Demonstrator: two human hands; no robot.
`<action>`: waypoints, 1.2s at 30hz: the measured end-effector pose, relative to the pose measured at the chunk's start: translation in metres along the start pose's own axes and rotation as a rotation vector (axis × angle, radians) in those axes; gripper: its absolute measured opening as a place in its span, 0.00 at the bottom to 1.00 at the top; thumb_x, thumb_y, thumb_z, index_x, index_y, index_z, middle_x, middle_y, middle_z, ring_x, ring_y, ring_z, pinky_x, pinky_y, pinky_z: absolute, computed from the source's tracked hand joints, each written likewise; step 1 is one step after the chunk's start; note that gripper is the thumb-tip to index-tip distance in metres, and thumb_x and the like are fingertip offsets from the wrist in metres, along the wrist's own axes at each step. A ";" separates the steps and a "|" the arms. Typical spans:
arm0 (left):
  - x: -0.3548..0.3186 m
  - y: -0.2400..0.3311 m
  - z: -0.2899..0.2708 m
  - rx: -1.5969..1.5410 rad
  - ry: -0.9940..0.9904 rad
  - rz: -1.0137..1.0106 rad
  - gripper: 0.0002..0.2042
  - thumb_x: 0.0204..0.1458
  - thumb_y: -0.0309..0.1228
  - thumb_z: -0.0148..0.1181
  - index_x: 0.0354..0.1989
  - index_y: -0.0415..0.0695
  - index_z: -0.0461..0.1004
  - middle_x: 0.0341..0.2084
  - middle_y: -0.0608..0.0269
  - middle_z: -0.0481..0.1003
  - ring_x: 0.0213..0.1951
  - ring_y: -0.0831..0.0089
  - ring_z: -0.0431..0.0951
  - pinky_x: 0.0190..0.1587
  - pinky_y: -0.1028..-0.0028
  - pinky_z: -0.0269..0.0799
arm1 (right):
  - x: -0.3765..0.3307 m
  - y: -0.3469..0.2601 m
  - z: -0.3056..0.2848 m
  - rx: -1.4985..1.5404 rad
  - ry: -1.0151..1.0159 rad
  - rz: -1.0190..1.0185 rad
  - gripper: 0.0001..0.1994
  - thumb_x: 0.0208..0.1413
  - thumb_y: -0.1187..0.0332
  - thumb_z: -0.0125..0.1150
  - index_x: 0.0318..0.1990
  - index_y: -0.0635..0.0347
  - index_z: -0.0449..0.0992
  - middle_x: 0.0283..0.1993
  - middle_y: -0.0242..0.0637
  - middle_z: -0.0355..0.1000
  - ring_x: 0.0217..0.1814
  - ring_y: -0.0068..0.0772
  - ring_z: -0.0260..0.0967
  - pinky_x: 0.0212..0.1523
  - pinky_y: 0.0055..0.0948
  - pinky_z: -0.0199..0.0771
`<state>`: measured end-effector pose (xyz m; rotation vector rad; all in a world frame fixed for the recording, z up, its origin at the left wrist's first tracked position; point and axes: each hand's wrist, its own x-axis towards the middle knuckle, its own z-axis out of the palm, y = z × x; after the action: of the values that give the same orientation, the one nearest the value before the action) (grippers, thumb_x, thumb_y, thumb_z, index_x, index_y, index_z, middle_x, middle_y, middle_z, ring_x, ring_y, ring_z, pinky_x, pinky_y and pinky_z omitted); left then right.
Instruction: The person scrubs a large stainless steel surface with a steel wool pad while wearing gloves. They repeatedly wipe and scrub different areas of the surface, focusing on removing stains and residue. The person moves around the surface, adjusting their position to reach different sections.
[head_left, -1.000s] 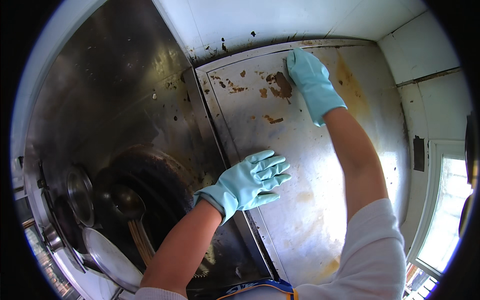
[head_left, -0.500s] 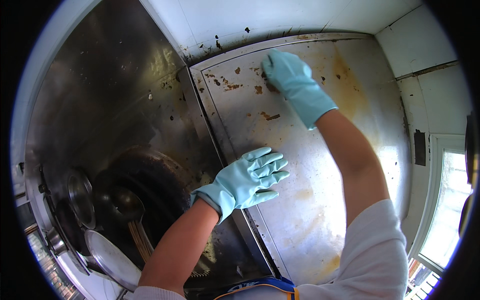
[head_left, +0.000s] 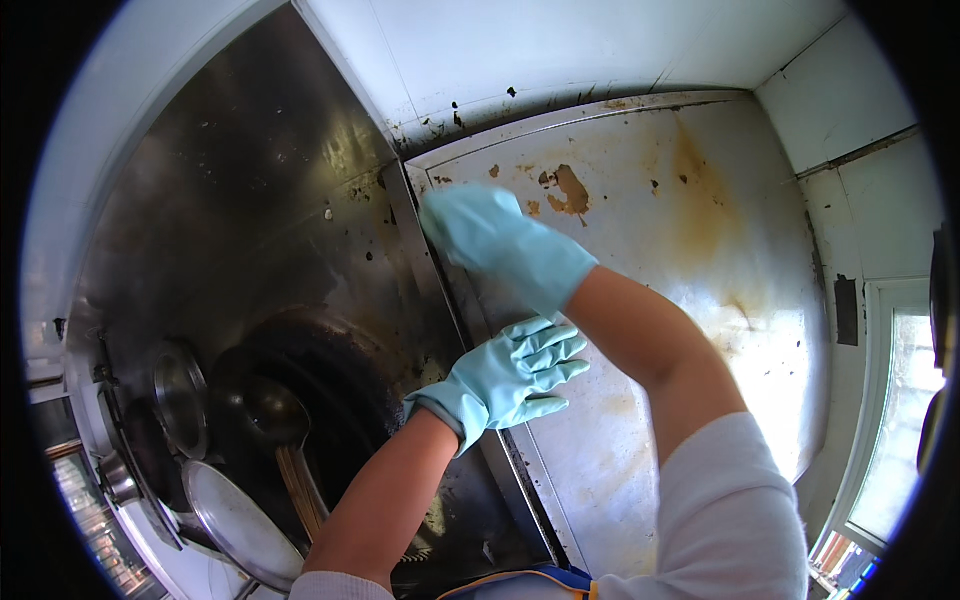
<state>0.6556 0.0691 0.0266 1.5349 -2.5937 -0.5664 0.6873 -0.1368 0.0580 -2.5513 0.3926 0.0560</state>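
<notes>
A stainless steel counter top (head_left: 640, 240) fills the right half, marked with brown rust-like patches (head_left: 572, 192) and yellowish stains (head_left: 695, 185). My right hand (head_left: 485, 235), in a light blue rubber glove, is at the counter's left edge near the far corner. It is blurred, with the fingers curled under against the steel; whatever they may hold is hidden. Closer to me, my left hand (head_left: 505, 378) wears a matching glove. Its fingers are spread and it rests flat on the counter beside the seam, holding nothing.
Left of the seam is a darker steel surface with a large blackened wok (head_left: 335, 345). A ladle (head_left: 275, 410) with a wooden handle, a round metal lid (head_left: 240, 520) and a metal bowl (head_left: 180, 395) lie at the lower left. White walls (head_left: 590, 45) border the back; a window (head_left: 895, 420) is at right.
My right hand has swept left and nearer to me, from the rust-like patches to the counter's left edge. My left hand keeps its place on the steel while the view shifts slightly.
</notes>
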 end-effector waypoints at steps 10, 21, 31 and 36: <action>-0.003 0.000 0.008 -0.134 -0.031 0.003 0.35 0.78 0.59 0.43 0.87 0.56 0.60 0.86 0.65 0.61 0.87 0.66 0.53 0.90 0.57 0.35 | 0.033 0.062 0.005 -0.237 0.261 -0.033 0.08 0.61 0.68 0.65 0.32 0.56 0.89 0.34 0.51 0.86 0.40 0.57 0.88 0.40 0.52 0.87; -0.002 0.000 0.005 -0.122 -0.004 0.015 0.36 0.78 0.59 0.41 0.88 0.56 0.57 0.87 0.63 0.57 0.88 0.64 0.50 0.91 0.56 0.34 | -0.041 -0.018 -0.010 -0.100 -0.161 -0.029 0.10 0.68 0.62 0.62 0.40 0.52 0.87 0.37 0.44 0.85 0.41 0.55 0.87 0.43 0.54 0.86; -0.004 0.000 0.002 -0.059 0.014 0.002 0.35 0.79 0.59 0.40 0.87 0.54 0.59 0.88 0.60 0.55 0.88 0.62 0.51 0.90 0.56 0.36 | 0.089 0.011 0.025 -0.349 0.371 -0.139 0.12 0.70 0.63 0.62 0.38 0.60 0.87 0.37 0.53 0.86 0.40 0.59 0.87 0.39 0.56 0.87; -0.002 0.000 0.003 -0.130 0.004 -0.004 0.36 0.79 0.60 0.40 0.90 0.56 0.52 0.88 0.61 0.55 0.87 0.60 0.54 0.90 0.55 0.38 | -0.029 -0.025 0.014 -0.108 -0.125 -0.100 0.10 0.73 0.63 0.58 0.46 0.59 0.81 0.36 0.51 0.84 0.40 0.61 0.85 0.40 0.57 0.86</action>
<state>0.6557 0.0718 0.0237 1.4992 -2.4969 -0.7164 0.6678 -0.1014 0.0625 -2.6524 0.2188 0.2029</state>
